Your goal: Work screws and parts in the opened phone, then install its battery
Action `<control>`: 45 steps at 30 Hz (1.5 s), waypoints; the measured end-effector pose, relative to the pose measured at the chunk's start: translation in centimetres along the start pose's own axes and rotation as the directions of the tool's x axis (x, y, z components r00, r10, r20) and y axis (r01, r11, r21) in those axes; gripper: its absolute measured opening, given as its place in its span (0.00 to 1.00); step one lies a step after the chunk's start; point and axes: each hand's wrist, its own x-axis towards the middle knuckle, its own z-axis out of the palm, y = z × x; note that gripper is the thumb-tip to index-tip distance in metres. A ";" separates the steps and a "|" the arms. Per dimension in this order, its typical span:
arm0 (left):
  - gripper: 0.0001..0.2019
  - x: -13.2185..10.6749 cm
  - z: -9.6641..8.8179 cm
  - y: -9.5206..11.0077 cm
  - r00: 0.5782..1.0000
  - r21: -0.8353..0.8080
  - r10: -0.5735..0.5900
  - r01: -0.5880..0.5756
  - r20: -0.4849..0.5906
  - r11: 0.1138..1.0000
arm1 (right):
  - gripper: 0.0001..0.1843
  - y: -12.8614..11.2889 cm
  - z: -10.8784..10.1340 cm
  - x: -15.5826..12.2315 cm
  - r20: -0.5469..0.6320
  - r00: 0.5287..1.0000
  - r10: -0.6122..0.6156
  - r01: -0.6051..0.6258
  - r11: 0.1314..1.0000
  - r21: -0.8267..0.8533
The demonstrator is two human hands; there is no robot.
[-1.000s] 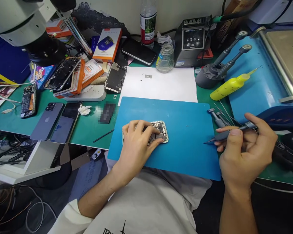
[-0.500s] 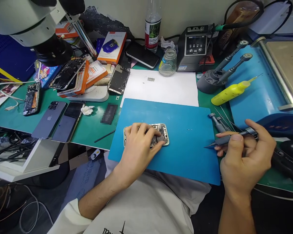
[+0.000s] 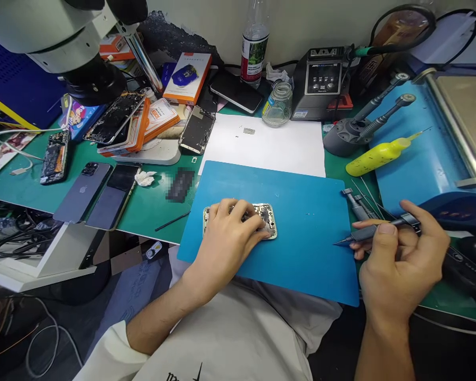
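Note:
An opened phone [image 3: 267, 214] with its inner parts bare lies on the blue mat [image 3: 293, 264]. My left hand [image 3: 232, 233] arches over it, fingers curled and thumb and fingertips resting on its right part. The hand covers the middle of the phone, so what lies under the fingers is hidden. Over the mat's right edge, my right hand [image 3: 400, 254] is closed around a grey precision screwdriver [image 3: 367, 233]. Its thin tip points left, away from the phone, and the index finger rests at the rear end. A few tiny screws [image 3: 309, 214] lie between the hands.
Behind the mat is white paper [image 3: 289, 148] with a small metal plate [image 3: 249, 130]. A glass jar [image 3: 277, 103], screwdriver stand [image 3: 347, 135] and yellow bottle [image 3: 376, 157] stand at the back and right. Phones [image 3: 83, 193] lie left; a microscope [image 3: 63, 42] overhangs there.
The whole view has shifted slightly. My left thumb and index finger sit a little closer together on the phone. My right hand keeps the screwdriver in nearly the same pose.

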 end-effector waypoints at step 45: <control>0.16 -1.5 -0.5 -3.1 0.972 -0.042 0.201 -0.198 0.119 0.979 | 0.29 -6.9 4.9 -1.8 0.348 0.893 0.286 -0.401 0.856 0.325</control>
